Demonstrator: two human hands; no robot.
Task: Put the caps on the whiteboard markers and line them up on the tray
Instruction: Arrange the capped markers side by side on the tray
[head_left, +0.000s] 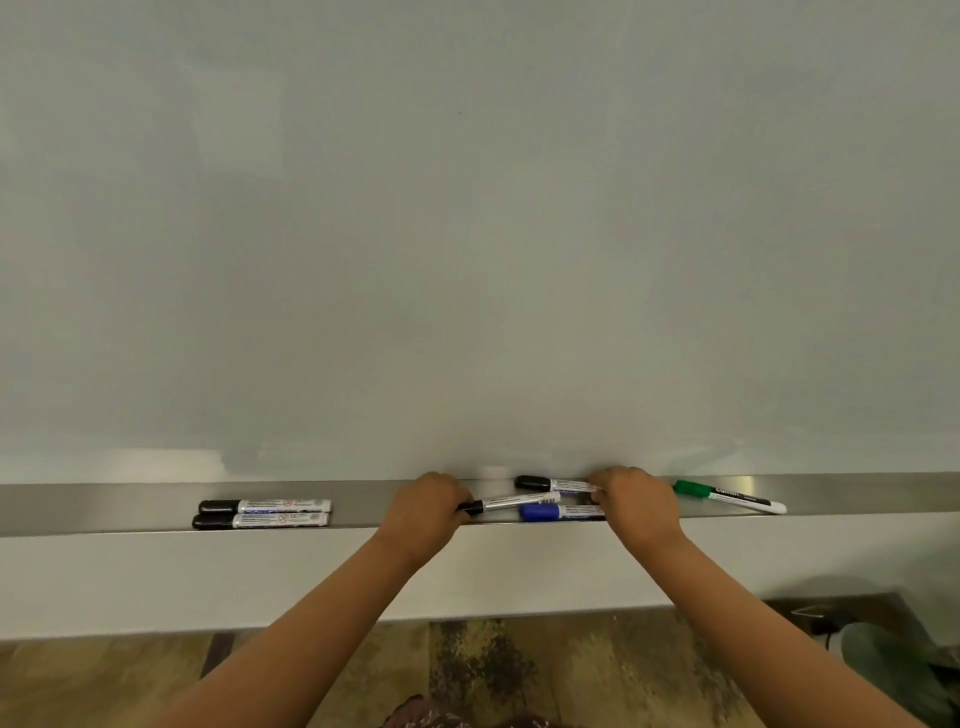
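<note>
A long metal tray (104, 506) runs under the whiteboard. Two capped black markers (262, 513) lie side by side on its left part. My left hand (423, 512) grips the black-capped end of a marker (514, 502) that lies slanted in the middle. My right hand (636, 501) rests on the ends of a black-capped marker (556, 485) at the back and a blue-capped marker (558, 513) at the front. A green-capped marker (727, 496) lies slanted to the right, untouched.
The whiteboard (467, 234) fills the view above the tray. Below the tray is a white wall panel (182, 577), then a patterned floor (519, 670). A dark object (893, 660) sits on the floor at lower right.
</note>
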